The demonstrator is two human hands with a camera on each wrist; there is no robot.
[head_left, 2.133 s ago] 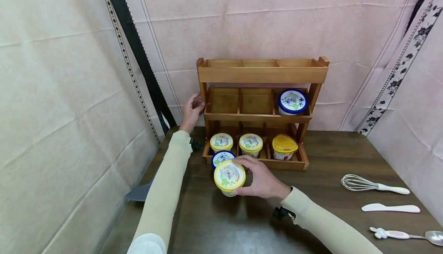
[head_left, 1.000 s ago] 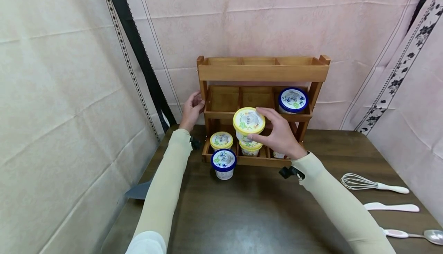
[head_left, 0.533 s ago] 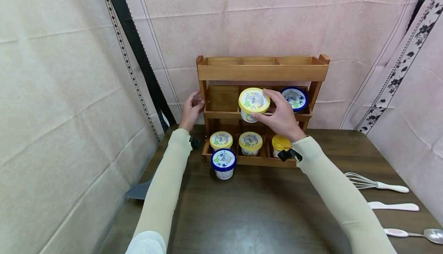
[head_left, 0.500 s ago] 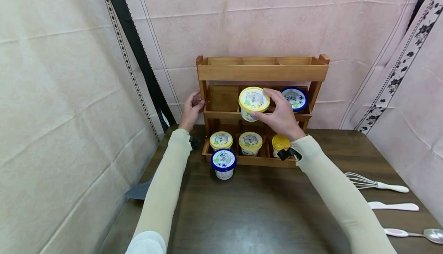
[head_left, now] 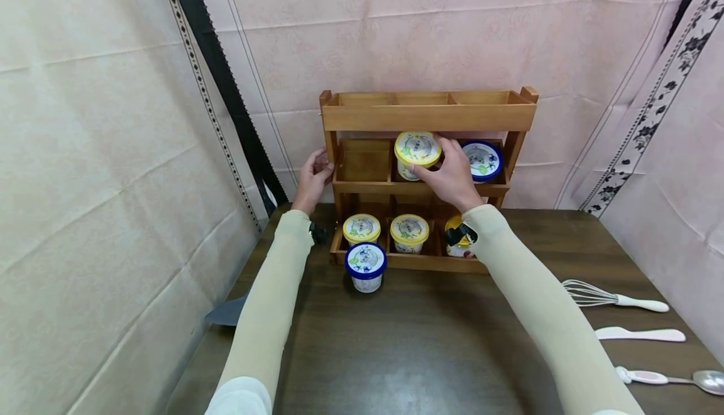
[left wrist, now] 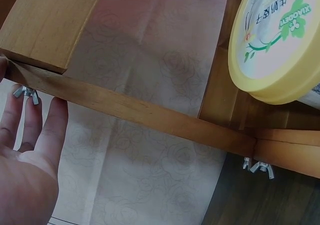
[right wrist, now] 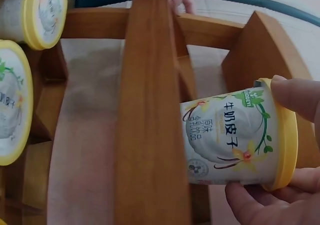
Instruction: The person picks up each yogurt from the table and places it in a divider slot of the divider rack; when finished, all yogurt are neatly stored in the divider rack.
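Observation:
My right hand (head_left: 449, 173) pinches a white tub with a yellow lid (head_left: 417, 149) by its lid. The tub's lower end is behind the front board of the wooden rack (head_left: 430, 118), at the middle compartment of the middle shelf. Beside it, in the right compartment, sits a blue-lidded tub (head_left: 482, 160). My left hand (head_left: 312, 182) holds the rack's left side post, fingertips near a wing nut (left wrist: 26, 93) in the left wrist view. On the bottom shelf stand yellow-lidded tubs (head_left: 410, 231), the right one partly hidden by my wrist.
Another blue-lidded tub (head_left: 366, 262) stands on the dark table (head_left: 418, 339) before the rack's lower left corner. At the right lie a whisk (head_left: 591, 293), a white knife (head_left: 641, 334) and a spoon (head_left: 707, 381). Cloth walls rise behind and beside.
My right hand has carried the yellow-lidded tub from in front of the rack up and back to the middle shelf, lowering it behind the front board. The left hand stays on the post.

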